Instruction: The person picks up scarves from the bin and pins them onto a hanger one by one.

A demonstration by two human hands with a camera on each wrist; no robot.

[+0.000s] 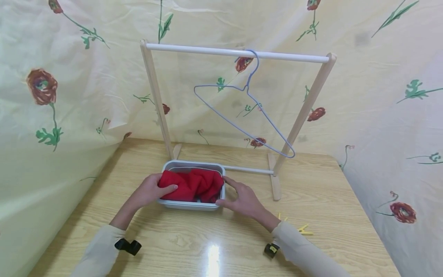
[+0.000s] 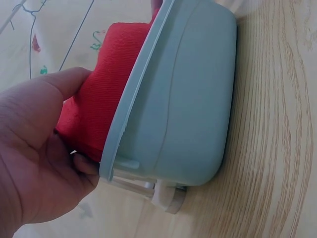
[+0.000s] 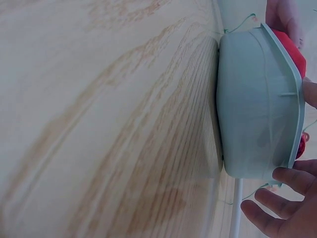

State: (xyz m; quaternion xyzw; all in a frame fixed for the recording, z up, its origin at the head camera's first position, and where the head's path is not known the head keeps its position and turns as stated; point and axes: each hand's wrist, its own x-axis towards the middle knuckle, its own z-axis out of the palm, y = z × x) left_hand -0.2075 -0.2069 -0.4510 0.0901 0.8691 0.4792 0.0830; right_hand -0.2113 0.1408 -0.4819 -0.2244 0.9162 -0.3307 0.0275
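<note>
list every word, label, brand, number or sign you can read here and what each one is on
None can be read in any view.
Small yellow patch on the black device at the beige right sleeve: too small and blurred to tell any print.
Pale blue-grey plastic basin, red ribbed cloth: no lettering visible.

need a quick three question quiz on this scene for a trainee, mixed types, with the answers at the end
1. True or false: the hanger hangs from the top bar.

2. The cloth in the tub is: a) yellow, b) red, c) blue.

3. Which of the person's hands grips the cloth?

Key: 1. True. 2. b. 3. The left hand.
</note>
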